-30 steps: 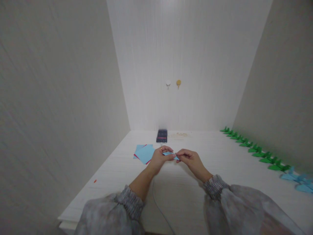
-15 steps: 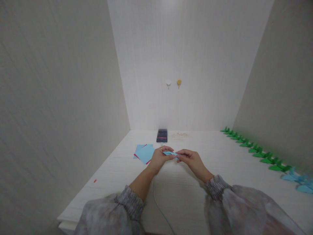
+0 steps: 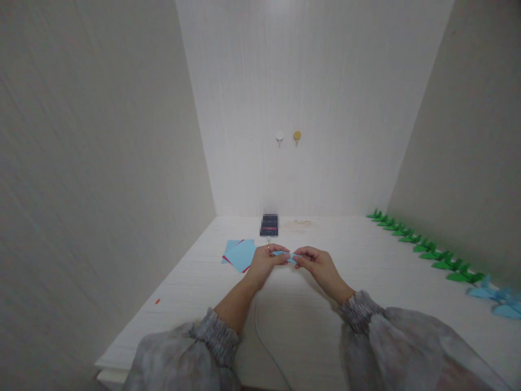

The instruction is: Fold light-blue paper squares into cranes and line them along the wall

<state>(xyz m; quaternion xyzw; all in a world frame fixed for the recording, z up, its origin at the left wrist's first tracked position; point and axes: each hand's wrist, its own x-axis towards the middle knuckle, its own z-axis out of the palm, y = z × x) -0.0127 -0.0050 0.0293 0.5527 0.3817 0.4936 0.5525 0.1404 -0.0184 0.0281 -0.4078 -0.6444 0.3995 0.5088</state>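
Observation:
A small piece of folded light-blue paper is held above the table between my two hands. My left hand is closed on its left part, thumb below and fingers above, with a ring on one finger. The fingertips of my right hand pinch the paper's right end. Most of the folds are hidden behind my fingers. Just left of my left hand lies a stack of light-blue paper sheets, with red edges showing between them.
A phone stands near the back wall, its cable running toward the front edge. Folded green paper pieces line the right wall, light-blue ones nearest. A small orange-red scrap lies left. Two hooks hang on the wall.
Both hands stay in nearly the same place. My fingers have shifted slightly on the folded paper, and less of its blue surface shows between them.

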